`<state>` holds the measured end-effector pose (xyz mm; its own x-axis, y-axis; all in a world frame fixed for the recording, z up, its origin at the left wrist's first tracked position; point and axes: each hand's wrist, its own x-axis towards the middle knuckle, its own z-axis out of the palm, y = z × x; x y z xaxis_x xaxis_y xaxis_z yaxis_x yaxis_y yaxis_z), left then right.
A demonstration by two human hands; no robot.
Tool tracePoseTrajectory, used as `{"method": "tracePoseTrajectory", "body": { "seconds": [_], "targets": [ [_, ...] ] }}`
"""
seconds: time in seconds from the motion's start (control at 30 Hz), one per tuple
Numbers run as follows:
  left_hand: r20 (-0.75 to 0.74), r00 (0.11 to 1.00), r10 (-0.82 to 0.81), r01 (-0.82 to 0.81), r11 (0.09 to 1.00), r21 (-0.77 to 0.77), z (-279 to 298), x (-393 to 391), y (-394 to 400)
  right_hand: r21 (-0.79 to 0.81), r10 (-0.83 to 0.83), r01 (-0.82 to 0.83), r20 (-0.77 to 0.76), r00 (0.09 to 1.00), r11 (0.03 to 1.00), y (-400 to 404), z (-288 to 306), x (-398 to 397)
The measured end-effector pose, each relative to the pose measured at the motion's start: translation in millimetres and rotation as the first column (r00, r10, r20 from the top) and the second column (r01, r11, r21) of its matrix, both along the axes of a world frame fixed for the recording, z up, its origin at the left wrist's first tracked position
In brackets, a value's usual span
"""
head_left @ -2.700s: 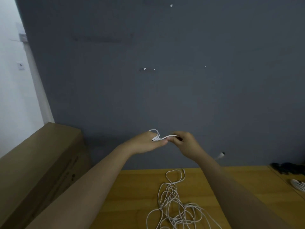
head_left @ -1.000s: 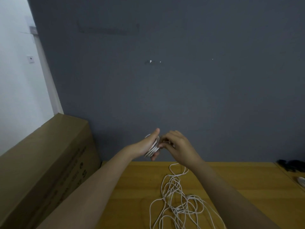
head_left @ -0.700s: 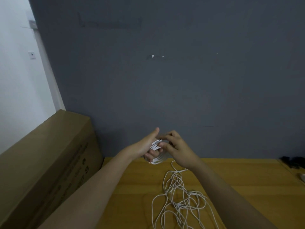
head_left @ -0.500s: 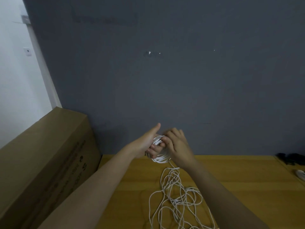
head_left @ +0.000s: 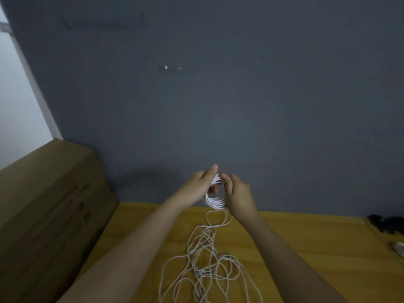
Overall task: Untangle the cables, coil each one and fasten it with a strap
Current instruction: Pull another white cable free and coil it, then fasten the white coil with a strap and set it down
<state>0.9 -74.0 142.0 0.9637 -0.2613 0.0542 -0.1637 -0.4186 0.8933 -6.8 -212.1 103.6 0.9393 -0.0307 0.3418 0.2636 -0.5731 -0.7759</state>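
A small coil of white cable (head_left: 215, 201) hangs between my two hands, raised above the far edge of the wooden table (head_left: 306, 248). My left hand (head_left: 197, 188) holds the coil from the left, thumb stretched up over its top. My right hand (head_left: 239, 194) grips the coil's right side with curled fingers. From the coil a strand drops down to a loose tangle of white cable (head_left: 207, 272) lying on the table between my forearms. No strap is visible.
A large cardboard box (head_left: 48, 215) stands at the table's left side. A dark grey wall (head_left: 218, 106) rises right behind the table. At the far right edge lie dark objects (head_left: 387, 224) and a white item (head_left: 399, 248).
The coil in my hands has grown from a single loop to several turns. My hands have drawn together around it, and more cable has been pulled up from the tangle.
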Motion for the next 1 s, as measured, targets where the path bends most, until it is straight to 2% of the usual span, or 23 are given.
{"method": "tracePoseTrajectory", "body": {
  "seconds": [0.17, 0.3, 0.47, 0.5, 0.57, 0.67, 0.73, 0.87, 1.0],
  "targets": [
    [0.029, 0.997, 0.071, -0.071, 0.997, 0.003, -16, -13, -66, 0.032, 0.055, -0.054, -0.021, 0.998, 0.998, -65, -9, 1],
    [0.104, 0.989, 0.103, -0.111, 0.99, 0.081, -35, -14, -102, 0.284, 0.077, -0.045, -0.102, 0.992, 0.958, -93, -19, -2],
    [0.23, 0.962, 0.147, -0.196, 0.959, 0.205, -64, 0, -127, 0.518, 0.063, 0.082, -0.255, 0.965, 0.851, -104, -37, -3],
    [0.244, 0.958, 0.152, -0.207, 0.953, 0.22, -71, 3, -132, 0.518, 0.049, 0.104, -0.273, 0.961, 0.849, -106, -41, -4],
    [0.228, 0.963, 0.14, -0.198, 0.948, 0.251, -87, 9, -140, 0.419, -0.036, 0.153, -0.274, 0.961, 0.895, -111, -54, -8],
    [0.21, 0.971, 0.113, -0.174, 0.939, 0.297, -105, 13, -156, 0.224, -0.145, 0.193, -0.21, 0.967, 0.955, -123, -72, -11],
    [0.219, 0.969, 0.117, -0.18, 0.937, 0.299, -111, 12, -168, 0.147, -0.19, 0.212, -0.15, 0.97, 0.966, -135, -81, -8],
    [0.133, 0.989, 0.057, -0.1, 0.935, 0.341, -116, 1, -194, 0.069, -0.168, 0.176, -0.115, 0.979, 0.982, -169, -96, -8],
    [-0.029, 0.999, -0.022, 0.029, 0.961, 0.276, -119, -12, -224, 0.022, -0.118, 0.123, -0.14, 0.983, 0.992, -218, -111, -14]
  ]
}}
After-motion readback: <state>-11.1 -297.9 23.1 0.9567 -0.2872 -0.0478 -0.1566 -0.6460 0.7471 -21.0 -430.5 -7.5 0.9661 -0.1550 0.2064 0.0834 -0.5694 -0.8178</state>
